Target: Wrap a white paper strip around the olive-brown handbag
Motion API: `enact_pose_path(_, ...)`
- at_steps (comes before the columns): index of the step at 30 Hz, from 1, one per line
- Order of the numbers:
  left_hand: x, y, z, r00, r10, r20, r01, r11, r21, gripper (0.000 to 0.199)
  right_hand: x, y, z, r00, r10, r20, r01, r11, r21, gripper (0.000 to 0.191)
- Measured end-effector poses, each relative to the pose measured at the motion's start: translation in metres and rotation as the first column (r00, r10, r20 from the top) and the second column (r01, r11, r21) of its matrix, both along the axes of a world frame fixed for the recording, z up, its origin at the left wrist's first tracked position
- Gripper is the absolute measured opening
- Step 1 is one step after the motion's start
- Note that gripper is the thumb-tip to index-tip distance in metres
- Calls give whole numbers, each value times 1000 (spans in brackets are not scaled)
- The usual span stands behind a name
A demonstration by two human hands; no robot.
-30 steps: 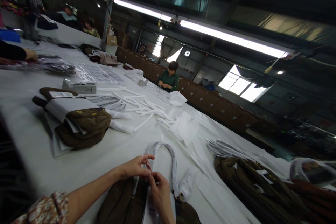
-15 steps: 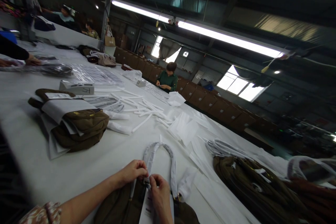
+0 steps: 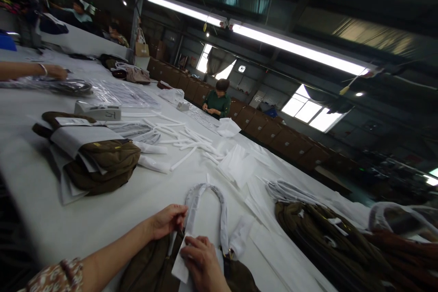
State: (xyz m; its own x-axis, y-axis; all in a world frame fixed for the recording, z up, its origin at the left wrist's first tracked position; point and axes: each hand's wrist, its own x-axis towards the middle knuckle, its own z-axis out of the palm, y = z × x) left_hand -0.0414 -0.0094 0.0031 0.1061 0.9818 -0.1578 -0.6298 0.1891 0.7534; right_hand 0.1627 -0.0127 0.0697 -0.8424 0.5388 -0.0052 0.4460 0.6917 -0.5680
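Note:
A dark brown bag (image 3: 145,267) lies in front of me at the table's near edge. Its handle (image 3: 223,210) arches away from me, covered in pale wrapping. Beside the left leg of that handle, my left hand (image 3: 167,221) is closed in a pinch; what the fingertips hold is too small to make out. My right hand (image 3: 205,262) has its fingers curled over a white paper slip (image 3: 180,264) on the bag, at the foot of the handle. Part of the slip is hidden under the fingers. A short piece of white wrapping (image 3: 241,237) surrounds the base of the handle's right side.
Left stands a stack of brown bags (image 3: 112,166) with white paper around it, near a tape dispenser (image 3: 97,111). White tubes (image 3: 191,139) lie mid-table. More brown bags (image 3: 318,232) are piled right. A co-worker's arm (image 3: 23,70) reaches in left; another person (image 3: 218,100) sits across.
My right hand has turned over and lies lower, with the white slip now showing under it. My left hand has drawn slightly left, away from the right. The co-worker's arm at left has shifted.

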Motion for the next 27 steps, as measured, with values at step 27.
enact_pose_path(27, 15, -14, 0, 974, 120, 190, -138, 987, 84, 36, -47, 45, -32, 811, -510, -286, 344, 812, -471, 21)
